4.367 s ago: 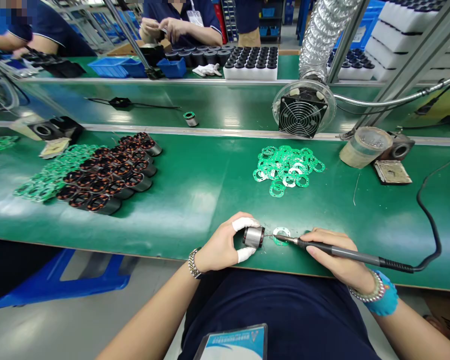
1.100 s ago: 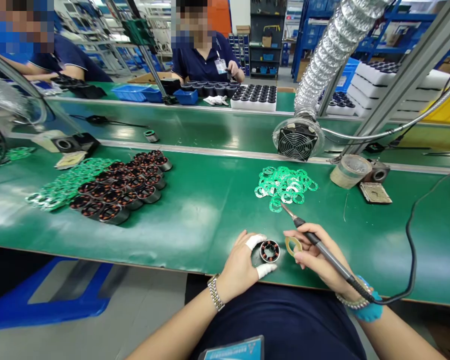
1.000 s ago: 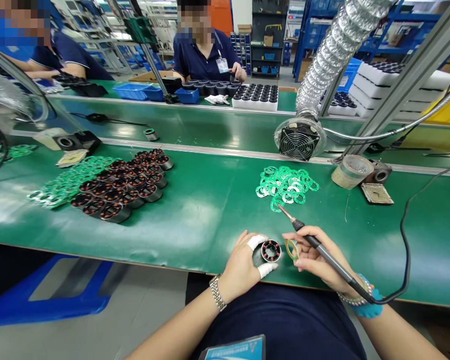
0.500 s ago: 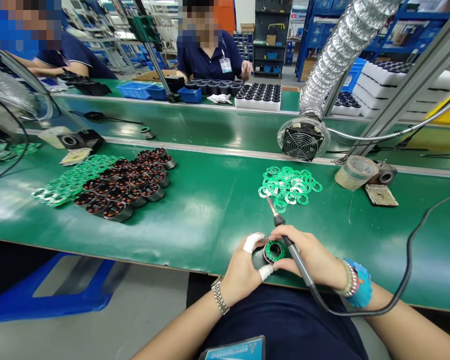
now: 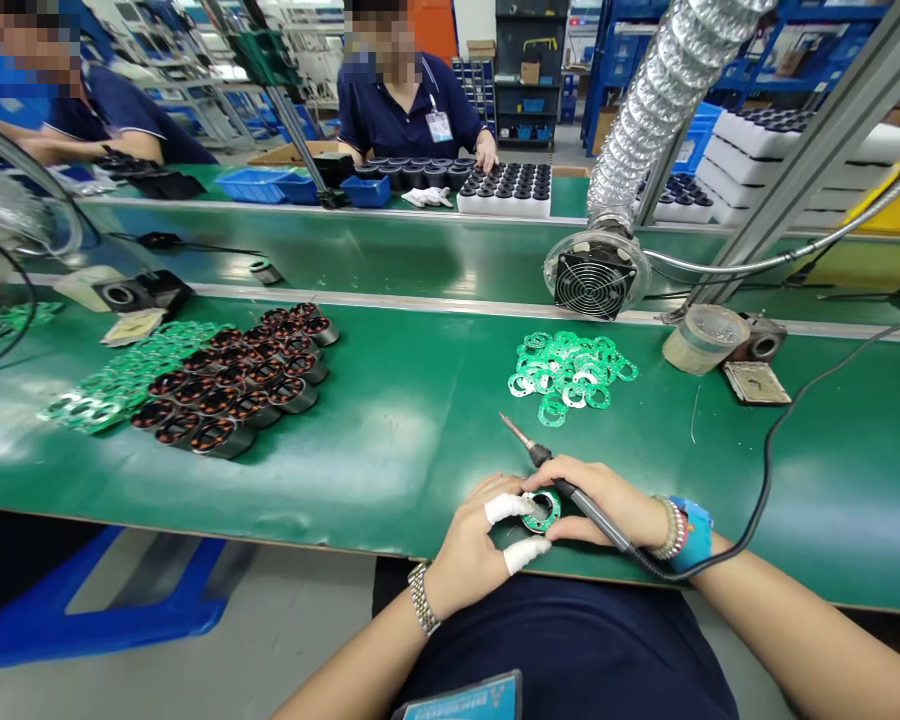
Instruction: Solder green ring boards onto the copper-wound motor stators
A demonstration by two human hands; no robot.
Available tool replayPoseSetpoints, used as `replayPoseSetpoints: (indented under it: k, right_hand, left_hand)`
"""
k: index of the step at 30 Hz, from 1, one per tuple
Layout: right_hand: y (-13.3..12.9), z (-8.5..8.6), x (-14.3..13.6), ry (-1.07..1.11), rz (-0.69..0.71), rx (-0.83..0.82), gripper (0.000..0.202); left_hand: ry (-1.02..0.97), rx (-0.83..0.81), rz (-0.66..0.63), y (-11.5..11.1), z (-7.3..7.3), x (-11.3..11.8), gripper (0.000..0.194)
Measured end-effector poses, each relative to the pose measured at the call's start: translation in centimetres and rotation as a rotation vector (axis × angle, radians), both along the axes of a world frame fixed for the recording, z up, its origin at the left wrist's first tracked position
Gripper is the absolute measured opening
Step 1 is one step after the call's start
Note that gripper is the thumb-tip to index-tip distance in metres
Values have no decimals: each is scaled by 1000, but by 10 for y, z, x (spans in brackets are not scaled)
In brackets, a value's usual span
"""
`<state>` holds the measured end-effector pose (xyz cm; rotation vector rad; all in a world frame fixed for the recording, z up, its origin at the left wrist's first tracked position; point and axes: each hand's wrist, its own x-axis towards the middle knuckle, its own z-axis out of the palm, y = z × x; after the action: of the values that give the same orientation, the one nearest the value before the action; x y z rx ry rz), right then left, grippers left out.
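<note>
Near the front edge of the bench, my left hand (image 5: 471,535), its thumb and index finger wrapped in white tape, is closed around a round motor stator topped by a green ring circuit board (image 5: 544,512). My right hand (image 5: 611,497) grips a soldering iron (image 5: 598,518) whose tip points up and left, away from the ring. Fingertips of that same hand also touch the ring's right side. The stator's body is mostly hidden by my fingers. Beyond the hands lies a loose pile of green ring boards (image 5: 570,368).
Rows of stators with copper windings (image 5: 229,385) stand left, beside green board panels (image 5: 131,375). A fume fan (image 5: 596,283) hangs at the back. A plastic tub (image 5: 705,340) and soldering-iron stand (image 5: 763,342) are right; the iron's cord (image 5: 769,470) loops there. A co-worker (image 5: 412,100) sits opposite.
My left index finger has moved onto the ring. The soldering iron has tilted lower, its tip swinging left away from the board pile. The co-worker's hand has come down to the white tray.
</note>
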<state>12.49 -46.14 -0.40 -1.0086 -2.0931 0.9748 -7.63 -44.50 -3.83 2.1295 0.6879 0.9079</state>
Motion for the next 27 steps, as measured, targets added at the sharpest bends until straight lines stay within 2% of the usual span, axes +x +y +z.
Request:
replayPoseSetpoints:
  k: [4,7,9,13,17,23,27]
  right_hand:
    - [-10,-1,4,84,-148,-11,41]
    - [-15,-9,5,140,-318,-77,29]
    - [-17,-16,3,187,-376,-121,28]
    - [-17,-26,-5,283,-370,-187,30]
    - [-16,-28,-9,318,-369,-211,30]
    - [-16,-25,-8,289,-336,-185,31]
    - [-16,-24,-8,286,-342,-179,29]
  left_hand:
    - [-6,-70,39,-2,-5,-2,15]
    - [7,-108,30,-2,-8,-5,15]
    - [38,-129,11,-3,-8,-7,15]
    - [60,-102,-4,-2,-4,-9,20]
    - [47,-48,29,-2,-6,-9,25]
    - [-14,-231,-5,-3,-13,-14,21]
    - [-2,-213,-20,-2,-11,-15,23]
